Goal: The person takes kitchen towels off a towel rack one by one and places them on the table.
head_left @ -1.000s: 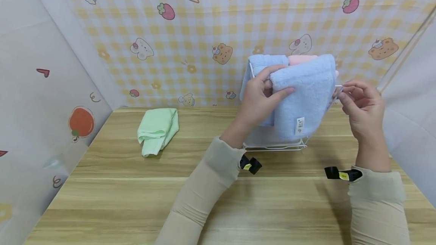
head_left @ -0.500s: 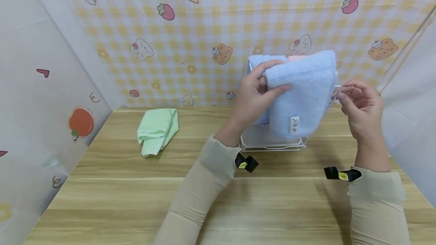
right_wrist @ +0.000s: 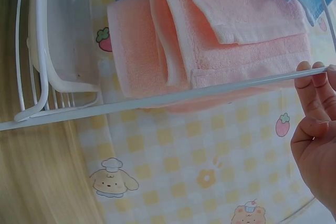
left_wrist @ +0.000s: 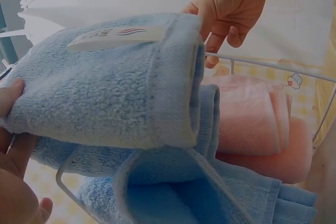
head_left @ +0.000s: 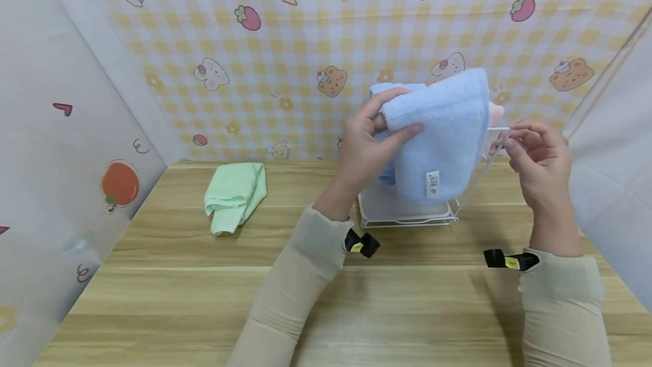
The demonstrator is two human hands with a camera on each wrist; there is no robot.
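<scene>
In the head view my left hand (head_left: 368, 141) grips the left edge of a folded light blue towel (head_left: 440, 135) with a white label, thumb in front and fingers behind. My right hand (head_left: 542, 157) pinches the upper right corner of a white wire rack (right_wrist: 157, 99). Over the rack, behind the held towel, hang another blue towel (left_wrist: 244, 184) and a folded pink towel (right_wrist: 241, 14). The left wrist view has the held towel (left_wrist: 105, 87) in front of the rack's top bar, its far end near the right hand. Much of the rack is hidden.
A shallow white tray (head_left: 389, 204) sits in the rack's base. Off to the left, a folded green towel (head_left: 236, 191) lies on the wooden table (head_left: 178, 299). Close behind the rack is a wall with yellow checked covering (head_left: 285, 61).
My left hand has drawn the blue towel leftward, and its right end has tilted upward. More of the rack's right side now shows. My right hand has stayed nearly still at the corner.
</scene>
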